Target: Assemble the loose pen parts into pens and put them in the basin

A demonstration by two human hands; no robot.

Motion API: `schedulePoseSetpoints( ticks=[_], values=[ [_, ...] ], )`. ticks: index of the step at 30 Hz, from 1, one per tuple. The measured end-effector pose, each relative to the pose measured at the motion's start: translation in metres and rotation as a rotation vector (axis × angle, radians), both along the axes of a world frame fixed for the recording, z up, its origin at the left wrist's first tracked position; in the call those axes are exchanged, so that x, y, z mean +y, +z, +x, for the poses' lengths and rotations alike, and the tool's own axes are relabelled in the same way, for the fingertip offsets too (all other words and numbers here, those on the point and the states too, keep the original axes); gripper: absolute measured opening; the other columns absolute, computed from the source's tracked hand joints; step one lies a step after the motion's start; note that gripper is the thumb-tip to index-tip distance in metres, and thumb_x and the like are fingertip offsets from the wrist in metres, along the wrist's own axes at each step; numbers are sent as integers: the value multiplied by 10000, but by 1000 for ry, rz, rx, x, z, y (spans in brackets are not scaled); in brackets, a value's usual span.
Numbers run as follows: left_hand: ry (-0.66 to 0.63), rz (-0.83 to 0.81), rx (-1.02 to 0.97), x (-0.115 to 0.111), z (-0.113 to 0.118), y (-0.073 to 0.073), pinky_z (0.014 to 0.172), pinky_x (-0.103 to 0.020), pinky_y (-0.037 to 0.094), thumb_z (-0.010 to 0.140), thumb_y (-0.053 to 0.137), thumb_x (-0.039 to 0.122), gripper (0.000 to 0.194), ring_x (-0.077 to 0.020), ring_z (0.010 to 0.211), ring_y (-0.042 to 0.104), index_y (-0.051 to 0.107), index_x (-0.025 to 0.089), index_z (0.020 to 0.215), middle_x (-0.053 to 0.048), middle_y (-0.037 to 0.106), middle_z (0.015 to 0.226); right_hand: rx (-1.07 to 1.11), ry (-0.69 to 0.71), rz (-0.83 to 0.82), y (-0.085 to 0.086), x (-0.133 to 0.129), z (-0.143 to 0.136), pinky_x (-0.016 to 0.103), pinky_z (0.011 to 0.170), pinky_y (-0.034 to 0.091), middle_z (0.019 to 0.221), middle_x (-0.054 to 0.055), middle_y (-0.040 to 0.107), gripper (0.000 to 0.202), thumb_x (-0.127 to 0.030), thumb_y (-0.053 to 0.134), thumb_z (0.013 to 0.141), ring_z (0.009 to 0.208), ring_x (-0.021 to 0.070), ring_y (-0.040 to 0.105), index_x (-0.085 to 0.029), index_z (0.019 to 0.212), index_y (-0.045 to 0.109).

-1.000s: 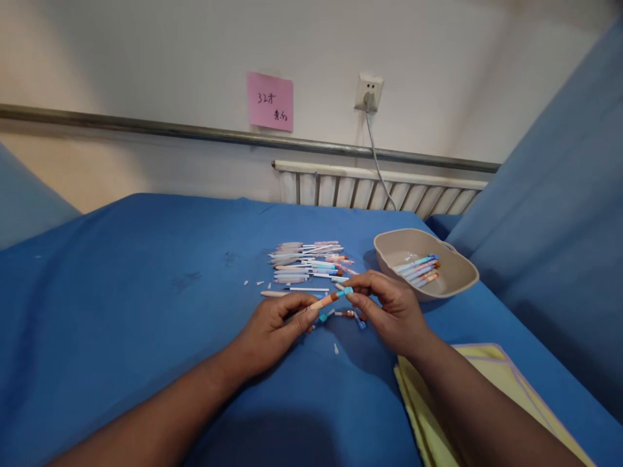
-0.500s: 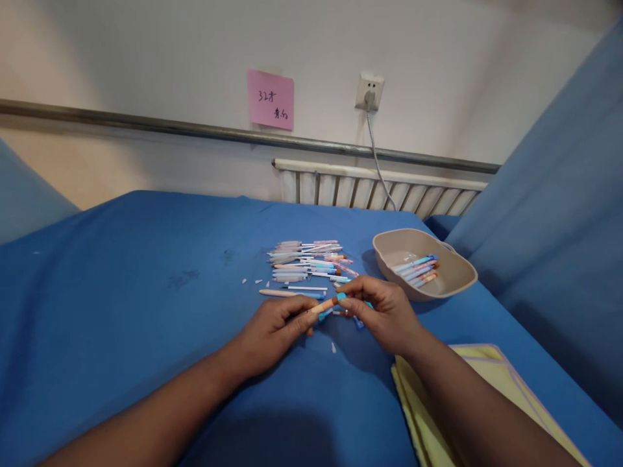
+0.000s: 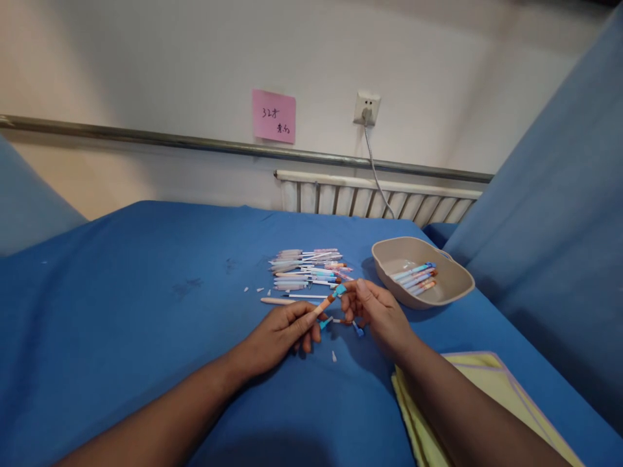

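Blue cloth (image 3: pixel 146 292) beneath; orange pen (image 3: pixel 323 307) with light-blue top (image 3: pixel 339 291), frame centre, pinched in left hand (image 3: pixel 280 332). Right hand (image 3: pixel 382 316) just beside, loosely parted, thumb now lifted off the top it pinched earlier.

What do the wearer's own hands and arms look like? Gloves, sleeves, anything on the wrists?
Left hand and right hand: both bare, no gloves. Both forearms are uncovered as far as the picture shows, no sleeves in view. No watch, bracelet, cable or marking visible; tiny details are too small to tell.
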State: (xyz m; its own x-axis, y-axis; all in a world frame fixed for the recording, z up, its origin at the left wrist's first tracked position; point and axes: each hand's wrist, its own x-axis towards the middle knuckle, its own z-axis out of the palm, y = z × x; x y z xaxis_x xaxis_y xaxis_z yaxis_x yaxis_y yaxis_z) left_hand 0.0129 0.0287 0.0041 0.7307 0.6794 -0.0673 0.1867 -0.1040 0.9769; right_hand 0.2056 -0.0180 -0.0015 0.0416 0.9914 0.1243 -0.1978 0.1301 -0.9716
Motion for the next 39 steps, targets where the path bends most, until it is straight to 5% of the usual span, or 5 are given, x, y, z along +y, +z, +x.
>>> schedulePoseSetpoints(
  ticks=[13,20,29,33,39],
  values=[
    [77,-166,-69,-2,3,-6,510,-225,398,845,511,474,315,-138,591,607,519,164,900,-69,682,815,176,-46,-101,-14,12,-5,197,420,352,639,4,593,488,-624,571,737,460,78,497,-149,833,632],
    [265,-58,-60,-2,28,26,535,-221,404,771,610,446,287,-120,582,538,559,164,773,-14,633,713,186,-100,-161,-16,26,-7,170,384,356,567,-13,567,562,-677,578,677,411,63,483,-125,780,610],
    [106,336,131,28,133,93,461,-203,373,741,585,491,334,-105,490,480,595,159,772,37,559,598,37,-79,-193,-22,44,-4,180,393,356,529,-36,537,311,-432,521,847,384,72,465,-149,727,569],
    [34,569,179,53,193,93,546,-206,401,769,534,446,321,-117,599,520,623,139,792,15,597,674,-197,-68,-125,-24,45,-3,207,458,400,550,-29,555,212,-304,508,866,430,90,500,-164,739,601],
    [-1,717,399,88,257,69,574,-226,398,782,547,362,250,-153,674,551,657,142,825,7,623,677,-490,-80,-29,-23,41,-2,214,514,443,698,15,665,222,-316,479,876,601,138,611,-186,795,639]
  ],
)
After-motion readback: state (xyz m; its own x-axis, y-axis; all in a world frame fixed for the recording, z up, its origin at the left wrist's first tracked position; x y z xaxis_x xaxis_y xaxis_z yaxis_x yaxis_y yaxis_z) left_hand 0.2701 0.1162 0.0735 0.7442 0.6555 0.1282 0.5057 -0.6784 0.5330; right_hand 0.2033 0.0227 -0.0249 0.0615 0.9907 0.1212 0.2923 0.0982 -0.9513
